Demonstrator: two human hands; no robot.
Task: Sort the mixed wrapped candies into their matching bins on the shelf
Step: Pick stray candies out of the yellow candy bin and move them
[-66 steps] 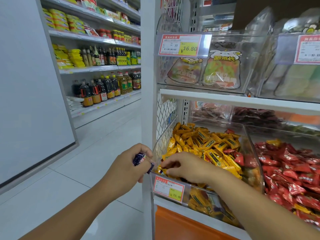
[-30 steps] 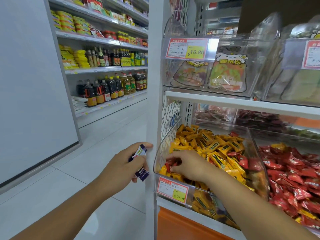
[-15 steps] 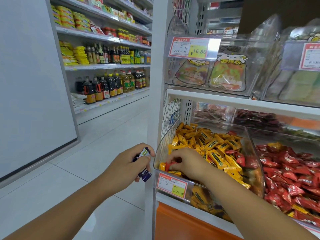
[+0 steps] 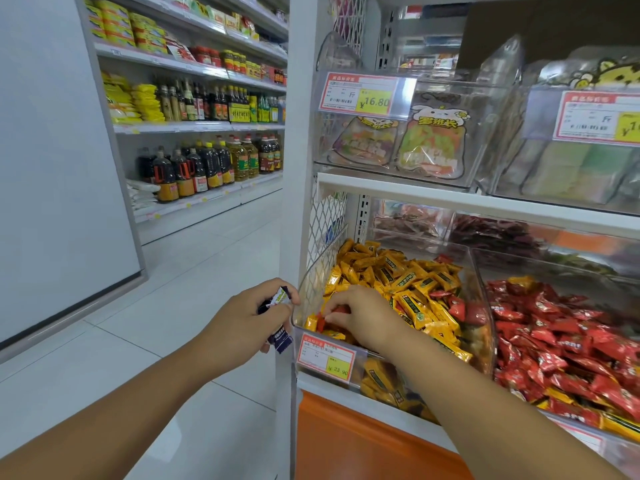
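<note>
The left hand [image 4: 242, 317] is just outside the shelf. Its fingers [image 4: 275, 285] are curled round some dark blue wrapped candies [image 4: 278, 337]. The right hand [image 4: 363, 318] is down in the clear plastic bin [image 4: 309, 282] of yellow wrapped candies [image 4: 408, 282]. Its fingers pinch a small red wrapped candy [image 4: 341, 309] near the front. A pile of red wrapped candies [image 4: 561, 327] lies just beside, to the right.

Single head-worn wide-angle cam, facing fwd and down at the end of a shop shelf [image 4: 450, 199]. Both forearms enter from the bottom edge; left hand [image 4: 242, 317] and right hand [image 4: 360, 317] sit mid-frame, close to the lens. A bin [image 4: 306, 289] fills centre-right at close range. Floor [image 4: 207, 258] and far shelves [image 4: 194, 126] recede left, uprights leaning, prob. from lens distortion.
</note>
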